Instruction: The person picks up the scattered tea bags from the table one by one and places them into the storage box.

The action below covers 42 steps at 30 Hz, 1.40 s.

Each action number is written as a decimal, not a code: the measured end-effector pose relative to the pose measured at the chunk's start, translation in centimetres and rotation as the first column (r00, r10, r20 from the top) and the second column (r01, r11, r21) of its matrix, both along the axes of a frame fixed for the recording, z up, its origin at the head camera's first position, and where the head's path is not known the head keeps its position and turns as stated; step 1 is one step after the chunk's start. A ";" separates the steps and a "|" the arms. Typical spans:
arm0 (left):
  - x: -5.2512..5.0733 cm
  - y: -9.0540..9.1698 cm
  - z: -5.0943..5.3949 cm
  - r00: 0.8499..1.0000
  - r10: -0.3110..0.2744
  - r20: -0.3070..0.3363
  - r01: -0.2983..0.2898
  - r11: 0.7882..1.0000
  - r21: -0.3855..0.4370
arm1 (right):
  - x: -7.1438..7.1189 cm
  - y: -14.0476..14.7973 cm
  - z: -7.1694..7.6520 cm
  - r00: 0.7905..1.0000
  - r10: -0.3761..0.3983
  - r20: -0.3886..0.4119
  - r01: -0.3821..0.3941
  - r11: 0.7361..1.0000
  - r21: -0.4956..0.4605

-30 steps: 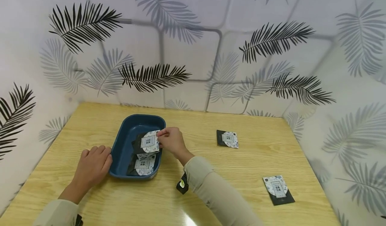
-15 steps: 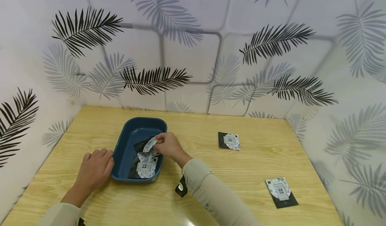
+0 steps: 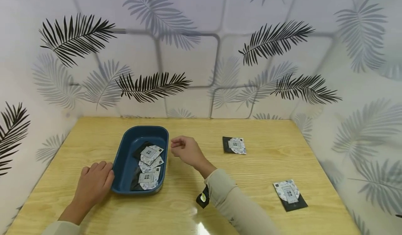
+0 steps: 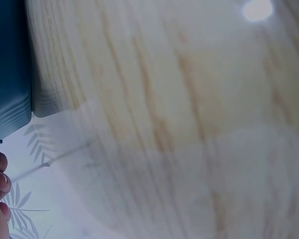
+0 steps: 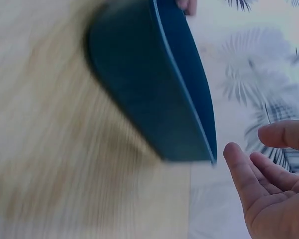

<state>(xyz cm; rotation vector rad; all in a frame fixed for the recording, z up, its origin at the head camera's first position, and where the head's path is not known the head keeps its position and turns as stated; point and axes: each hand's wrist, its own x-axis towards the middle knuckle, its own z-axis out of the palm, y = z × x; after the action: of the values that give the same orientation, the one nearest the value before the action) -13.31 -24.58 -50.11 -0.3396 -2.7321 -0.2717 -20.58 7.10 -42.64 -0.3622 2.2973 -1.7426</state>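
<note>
A dark blue plastic bin (image 3: 117,172) stands on the table at left of centre. Several flat black-and-white printed sachets (image 3: 149,177) lie overlapped inside it. My left hand (image 3: 94,184) rests against the bin's left side, its fingers loosely bent; only a few fingers show in the left wrist view. My right hand (image 3: 188,153) hangs just right of the bin's right rim with nothing in it. In the right wrist view, the thumb and fingers (image 5: 244,177) are spread apart beside the bin's corner.
One sachet (image 3: 234,145) lies on the table at the back right. Another sachet (image 3: 290,195) lies nearer the front right. The wood-grain table (image 3: 191,125) ends at leaf-patterned walls at the back and sides.
My right hand has let go of a sachet, which now lies on the others in the bin. It has moved right, out past the rim. The left hand stays at the bin.
</note>
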 end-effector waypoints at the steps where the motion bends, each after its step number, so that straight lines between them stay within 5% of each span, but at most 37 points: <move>1: 0.0 0.0 0.0 1.000 0.000 0.002 0.000 1.000 0.001 | -0.1 0.7 0.2 1.000 -0.023 -0.002 0.023 1.000 0.008; 6: 0.0 0.1 -0.1 1.000 0.000 -0.012 0.000 1.000 0.009 | -0.9 4.3 0.1 0.987 -0.159 0.007 0.157 0.982 0.106; 10: 0.0 0.1 -0.2 1.000 0.004 -0.022 -0.004 1.000 0.002 | -1.7 7.4 -0.6 0.952 -0.304 0.046 0.289 0.936 0.202; 15: 0.2 0.0 -0.2 1.000 0.018 0.002 -0.018 1.000 -0.002 | -2.8 11.4 -1.8 0.886 -0.461 0.043 0.418 0.836 0.355; 21: 0.2 -0.1 -0.3 1.000 0.011 -0.014 -0.011 1.000 0.000 | -3.9 15.5 -2.2 0.824 -0.564 -0.058 0.498 0.672 0.549; 24: 0.1 0.0 -0.2 1.000 0.000 -0.029 0.000 1.000 -0.004 | -4.4 16.9 -2.3 0.802 -0.591 -0.088 0.526 0.628 0.574; 31: 0.1 0.0 -0.1 0.998 -0.009 -0.067 0.009 1.000 0.000 | -4.8 17.8 -2.3 0.824 -0.565 -0.049 0.466 0.625 0.627; 35: 0.0 -0.2 0.1 0.997 -0.005 -0.072 0.005 1.000 -0.001 | -4.8 17.8 -3.1 0.828 -0.555 -0.083 0.463 0.593 0.659; 42: 0.0 0.0 0.1 0.999 -0.004 -0.049 0.004 1.000 0.012 | -4.7 18.5 -4.4 0.809 -0.580 -0.091 0.498 0.596 0.629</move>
<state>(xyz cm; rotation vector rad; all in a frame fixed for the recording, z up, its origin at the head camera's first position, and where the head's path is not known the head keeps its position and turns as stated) -13.28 -24.53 -49.98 -0.3438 -2.6807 -0.2775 -25.31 25.59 -47.04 0.6323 2.8884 -0.9751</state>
